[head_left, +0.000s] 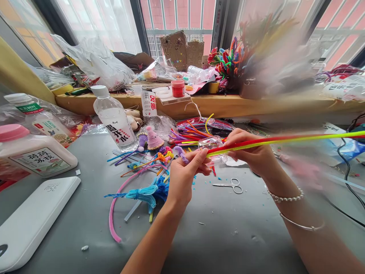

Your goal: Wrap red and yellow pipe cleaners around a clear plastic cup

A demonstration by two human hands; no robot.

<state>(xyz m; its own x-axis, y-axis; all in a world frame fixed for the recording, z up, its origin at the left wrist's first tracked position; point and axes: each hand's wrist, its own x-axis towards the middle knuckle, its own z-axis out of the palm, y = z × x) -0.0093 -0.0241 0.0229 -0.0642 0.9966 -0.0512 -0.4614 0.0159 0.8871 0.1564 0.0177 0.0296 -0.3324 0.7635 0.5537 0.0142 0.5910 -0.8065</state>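
My left hand [189, 173] pinches the near ends of a red pipe cleaner [245, 145] and a yellow pipe cleaner [285, 140], which lie side by side. A little farther along, my right hand [246, 150] has its fingers closed around the same pair. The long ends run off past the right edge of the view. Behind my hands, a clear plastic container [211, 143] is partly hidden. Below them, small scissors [230, 185] lie on the grey table [216, 232]. To the left of my left hand rest blue pipe-cleaner pieces [145, 193] and a curved pink pipe cleaner [111, 213].
A white power bank [37, 224], a pink-capped bottle [37, 152] and a water bottle [114, 118] stand or lie at left. A pile of coloured pipe cleaners [191, 133] sits behind. Black cables [346, 163] run at right. The wooden sill [119, 104] holds bags and craft items.
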